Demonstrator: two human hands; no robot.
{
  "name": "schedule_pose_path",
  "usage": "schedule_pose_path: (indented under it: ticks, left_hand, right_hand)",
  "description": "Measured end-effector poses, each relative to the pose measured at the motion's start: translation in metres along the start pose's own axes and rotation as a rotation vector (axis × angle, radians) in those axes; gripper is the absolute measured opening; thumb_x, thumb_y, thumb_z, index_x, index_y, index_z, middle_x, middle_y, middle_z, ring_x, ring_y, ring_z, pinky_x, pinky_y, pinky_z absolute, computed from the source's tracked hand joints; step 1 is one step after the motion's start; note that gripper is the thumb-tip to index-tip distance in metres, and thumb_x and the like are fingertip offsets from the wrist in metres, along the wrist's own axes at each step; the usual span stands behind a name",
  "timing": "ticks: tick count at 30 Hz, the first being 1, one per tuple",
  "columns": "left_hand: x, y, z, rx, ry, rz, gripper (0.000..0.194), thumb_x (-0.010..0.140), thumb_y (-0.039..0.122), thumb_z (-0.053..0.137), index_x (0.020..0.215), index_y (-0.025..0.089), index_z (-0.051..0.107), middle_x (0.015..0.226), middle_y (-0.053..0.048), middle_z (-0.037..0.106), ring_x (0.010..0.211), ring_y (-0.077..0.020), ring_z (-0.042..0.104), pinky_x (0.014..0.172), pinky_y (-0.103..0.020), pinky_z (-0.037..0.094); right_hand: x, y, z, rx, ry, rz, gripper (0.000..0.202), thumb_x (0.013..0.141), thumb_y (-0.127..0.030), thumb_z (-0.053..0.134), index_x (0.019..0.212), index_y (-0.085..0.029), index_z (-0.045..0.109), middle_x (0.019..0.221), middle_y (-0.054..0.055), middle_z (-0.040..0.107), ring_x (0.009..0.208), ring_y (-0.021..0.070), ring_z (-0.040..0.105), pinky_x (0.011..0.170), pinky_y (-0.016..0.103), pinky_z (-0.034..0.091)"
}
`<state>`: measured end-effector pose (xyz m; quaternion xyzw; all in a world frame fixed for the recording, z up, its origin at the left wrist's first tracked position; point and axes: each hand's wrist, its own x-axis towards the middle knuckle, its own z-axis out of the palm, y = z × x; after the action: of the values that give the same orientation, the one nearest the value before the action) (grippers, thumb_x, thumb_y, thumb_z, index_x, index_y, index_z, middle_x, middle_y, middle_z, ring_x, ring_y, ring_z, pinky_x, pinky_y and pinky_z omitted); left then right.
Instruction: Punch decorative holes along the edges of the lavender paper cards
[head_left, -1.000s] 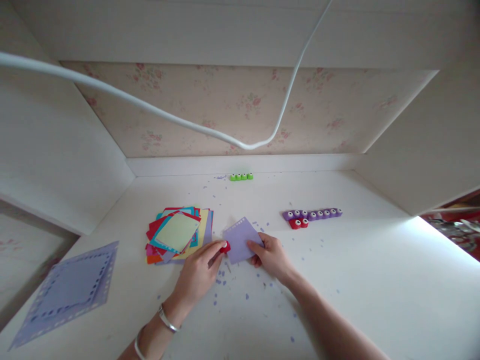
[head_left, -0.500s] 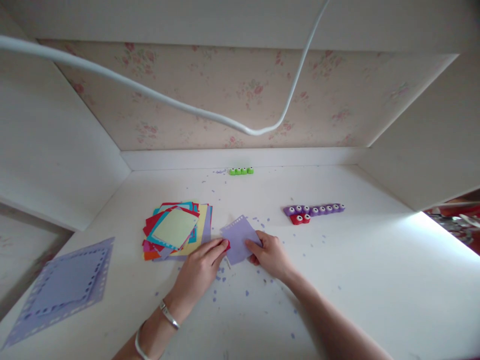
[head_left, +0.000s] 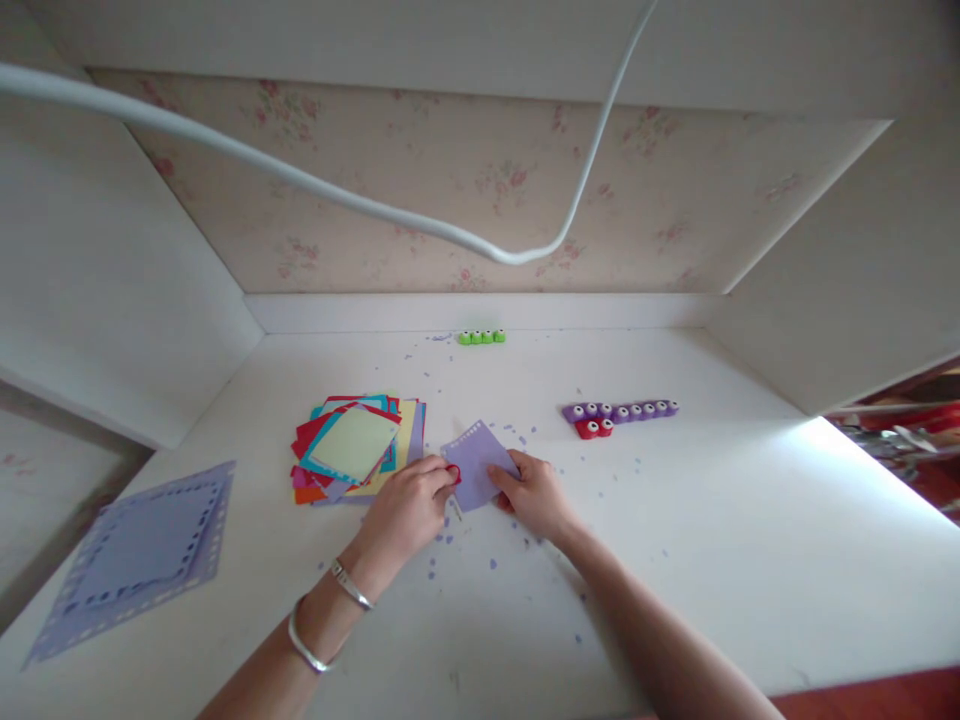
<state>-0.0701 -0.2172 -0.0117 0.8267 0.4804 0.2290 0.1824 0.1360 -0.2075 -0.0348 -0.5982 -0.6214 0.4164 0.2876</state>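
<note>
A small purple sheet (head_left: 474, 462) with a row of punched holes along its upper left edge lies between my hands. My left hand (head_left: 420, 495) is closed round a small red punch (head_left: 454, 474) at the sheet's left edge; the fingers cover much of it. At the sheet's right side, my right hand (head_left: 529, 492) pinches the paper between thumb and fingers. Small purple paper bits (head_left: 493, 564) are scattered around the sheet on the white table (head_left: 660, 610).
A pile of coloured papers (head_left: 352, 445) lies left of centre, and larger purple sheets with punched edges (head_left: 142, 550) at far left. Purple punches (head_left: 621, 413), red punches (head_left: 596, 429) and green punches (head_left: 482, 338) stand in rows. A white cable (head_left: 390, 215) hangs across the view.
The view has shifted slightly. My left hand's fingers have changed position on the red punch, and more of its red edge shows. My right hand still pinches the purple sheet.
</note>
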Motion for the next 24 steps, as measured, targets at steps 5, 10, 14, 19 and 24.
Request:
schedule_pose_path:
  ticks: [5, 10, 14, 19, 24]
  left_hand:
    - [0.0, -0.004, 0.003, -0.038, 0.055, 0.022, 0.02, 0.085, 0.008, 0.054, 0.088, 0.019, 0.071, 0.092, -0.005, 0.068, 0.088, -0.0186, 0.065, 0.081, -0.03, 0.05]
    - [-0.003, -0.01, 0.007, -0.1, 0.11, 0.049, 0.017, 0.086, 0.013, 0.057, 0.092, 0.02, 0.071, 0.096, -0.005, 0.069, 0.089, -0.0179, 0.066, 0.082, -0.03, 0.051]
    - [-0.01, -0.013, 0.01, -0.153, 0.174, 0.044, 0.018, 0.087, 0.017, 0.057, 0.099, 0.022, 0.069, 0.102, -0.005, 0.07, 0.093, -0.0187, 0.066, 0.084, -0.032, 0.053]
    - [-0.011, -0.012, 0.012, -0.217, 0.267, -0.024, 0.019, 0.089, 0.024, 0.058, 0.105, 0.022, 0.066, 0.105, -0.007, 0.07, 0.097, -0.0199, 0.066, 0.088, -0.034, 0.052]
    - [-0.007, -0.012, 0.016, -0.364, 0.259, -0.168, 0.023, 0.088, 0.03, 0.06, 0.111, 0.024, 0.062, 0.11, -0.005, 0.069, 0.098, -0.0196, 0.066, 0.088, -0.032, 0.053]
  right_hand:
    - [-0.002, -0.003, 0.001, -0.043, 0.047, -0.033, 0.022, 0.085, -0.033, 0.05, 0.07, -0.018, 0.055, 0.053, -0.001, 0.059, 0.046, 0.0103, 0.049, 0.046, 0.021, 0.033]
    - [-0.004, -0.004, 0.0, -0.034, 0.045, -0.033, 0.021, 0.084, -0.034, 0.051, 0.073, -0.017, 0.058, 0.054, -0.001, 0.059, 0.047, 0.0107, 0.05, 0.047, 0.021, 0.034]
    - [-0.003, 0.001, 0.0, 0.088, 0.04, -0.022, 0.025, 0.084, -0.037, 0.051, 0.07, -0.017, 0.056, 0.054, 0.0, 0.058, 0.046, 0.0105, 0.049, 0.045, 0.022, 0.033]
    - [0.0, 0.001, -0.002, 0.303, 0.026, 0.034, 0.027, 0.083, -0.041, 0.054, 0.072, -0.016, 0.055, 0.051, 0.0, 0.057, 0.044, 0.0113, 0.05, 0.045, 0.024, 0.037]
    - [0.0, -0.004, -0.007, 0.475, 0.045, 0.089, 0.028, 0.081, -0.042, 0.059, 0.071, -0.016, 0.055, 0.05, 0.0, 0.057, 0.044, 0.012, 0.051, 0.046, 0.025, 0.038]
